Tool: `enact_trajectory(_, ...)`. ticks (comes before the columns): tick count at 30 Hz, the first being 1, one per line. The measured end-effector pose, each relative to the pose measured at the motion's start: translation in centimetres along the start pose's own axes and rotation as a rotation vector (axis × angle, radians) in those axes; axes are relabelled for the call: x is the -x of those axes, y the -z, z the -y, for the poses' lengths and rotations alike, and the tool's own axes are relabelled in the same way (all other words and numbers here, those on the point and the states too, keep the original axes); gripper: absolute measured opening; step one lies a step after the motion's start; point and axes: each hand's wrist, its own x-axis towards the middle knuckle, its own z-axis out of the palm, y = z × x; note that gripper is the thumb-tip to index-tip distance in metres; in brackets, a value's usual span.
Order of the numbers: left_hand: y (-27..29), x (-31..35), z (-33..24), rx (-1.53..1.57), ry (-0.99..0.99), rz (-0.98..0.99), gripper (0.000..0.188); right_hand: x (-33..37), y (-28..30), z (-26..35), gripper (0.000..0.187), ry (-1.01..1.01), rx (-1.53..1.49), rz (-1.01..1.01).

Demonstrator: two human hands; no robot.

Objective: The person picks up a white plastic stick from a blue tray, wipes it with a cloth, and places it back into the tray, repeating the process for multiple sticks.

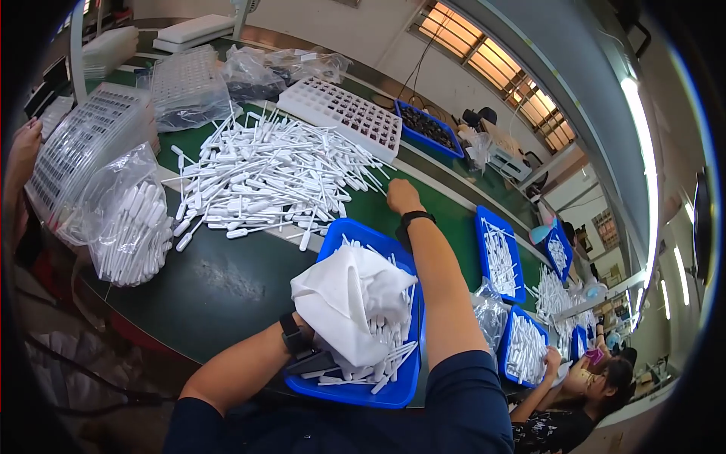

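A large heap of white plastic droppers (265,178) lies loose on the green work surface. At its right edge my right hand (403,197) is closed, beside a few thin dropper stems; whatever its fingers hold is hidden. In front of me stands a blue tray (412,371) with more droppers (386,367) in it. Above that tray, a white cloth (340,291) is bunched and held up by my left hand (307,330). The cloth covers nearly all of this hand, so its fingers do not show.
Left of the heap are a clear bag of droppers (134,234) and stacked clear plastic trays (91,151). Behind it sit a white holed tray (340,113) and a blue tray of dark parts (427,129). Blue dropper trays (480,250) and a co-worker (582,401) are at right.
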Motion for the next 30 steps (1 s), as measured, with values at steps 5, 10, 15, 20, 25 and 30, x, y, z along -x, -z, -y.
enact_trajectory(5, -0.6, -0.2, -0.1, -0.127, -0.005, -0.029, 0.049, 1.2, -0.3, -2.8, 0.020, 0.058, -0.130, -0.051)
enact_trajectory(10, 1.4, -1.0, 0.3, -0.490, -0.057, -0.030, 0.048, 1.3, 0.5, -1.1, 0.018, 0.127, -0.116, -0.046)
enact_trajectory(15, 0.7, -0.6, 0.7, -0.138, 0.046, 0.002, 0.047, -3.5, 1.1, 1.0, 0.017, 0.259, 0.006, -0.131)
enact_trajectory(20, 0.2, 0.4, 0.7, 0.040, 0.136, 0.025, 0.047, -8.1, -0.5, 2.8, 0.016, 0.334, 0.017, -0.163)
enact_trajectory(25, -1.7, 0.7, 0.3, 0.288, 0.305, 0.042, 0.046, -8.2, -0.1, 5.2, 0.017, 0.337, 0.035, -0.099)
enact_trajectory(30, -1.0, 0.8, 0.5, 0.228, 0.254, 0.048, 0.044, -7.1, 0.2, 5.3, 0.017, 0.238, 0.017, -0.102)
